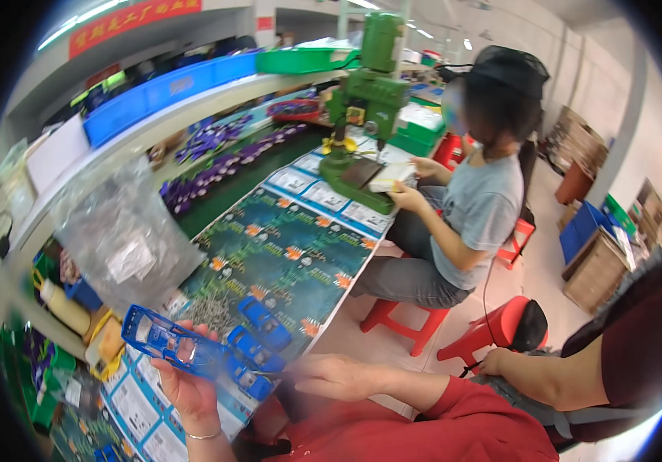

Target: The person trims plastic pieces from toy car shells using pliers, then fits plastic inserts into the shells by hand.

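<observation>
My left hand is closed around a blue toy car body, raised over the table's near end, its hollow side with inner parts in sight. Just right of it, three more blue toy cars lie on the table: one farther off, one in the middle and one nearest. My right hand hovers by the table's edge next to the nearest car, pointing left. Its fingertips are blurred, so any held item cannot be made out. A heap of small silvery pieces lies behind the cars.
A large clear plastic bag stands behind my left hand, near a cream bottle. At the table's far end a person in grey handles a pale block at a green drill press. Another person's arm is close on my right.
</observation>
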Demonstrator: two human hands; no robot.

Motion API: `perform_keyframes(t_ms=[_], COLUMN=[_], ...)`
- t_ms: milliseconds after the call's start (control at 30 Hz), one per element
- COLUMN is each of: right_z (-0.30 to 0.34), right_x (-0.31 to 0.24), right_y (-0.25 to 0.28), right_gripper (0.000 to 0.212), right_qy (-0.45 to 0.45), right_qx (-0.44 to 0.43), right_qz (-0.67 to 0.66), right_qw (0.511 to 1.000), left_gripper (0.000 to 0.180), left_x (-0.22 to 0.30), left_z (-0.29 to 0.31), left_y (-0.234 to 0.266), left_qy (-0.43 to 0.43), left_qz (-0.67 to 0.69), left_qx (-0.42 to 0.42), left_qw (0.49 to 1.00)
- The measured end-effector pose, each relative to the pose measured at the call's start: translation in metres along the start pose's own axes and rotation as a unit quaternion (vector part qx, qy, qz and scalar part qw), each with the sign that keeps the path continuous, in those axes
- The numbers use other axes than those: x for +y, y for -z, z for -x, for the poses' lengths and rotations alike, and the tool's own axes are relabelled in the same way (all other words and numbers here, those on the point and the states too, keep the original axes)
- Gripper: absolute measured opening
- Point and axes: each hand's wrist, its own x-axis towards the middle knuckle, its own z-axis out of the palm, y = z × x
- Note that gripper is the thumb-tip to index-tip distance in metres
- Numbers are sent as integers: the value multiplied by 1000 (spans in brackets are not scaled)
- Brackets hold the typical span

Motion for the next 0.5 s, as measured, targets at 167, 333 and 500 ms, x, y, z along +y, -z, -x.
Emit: perform_keyframes(t_ms=[167, 333, 500], right_z=[25, 39, 19], right_x=[-6, -10, -24], right_y=[15, 25, 23], right_gripper=[39, 39, 37], right_qy=[-46, -149, -159], right_qx=[85, 144, 96], right_qz=[-56, -224, -397], right_qw=[994, 952, 899], left_gripper=[63, 57, 58], left_x=[-13, -57, -68], left_z=[-15, -18, -13], left_y=[-13, -18, -10], left_qy=[48, 85, 76], left_qz=[62, 71, 30], left_qx=[-53, -6, -1], left_qw=[995, 994, 997])
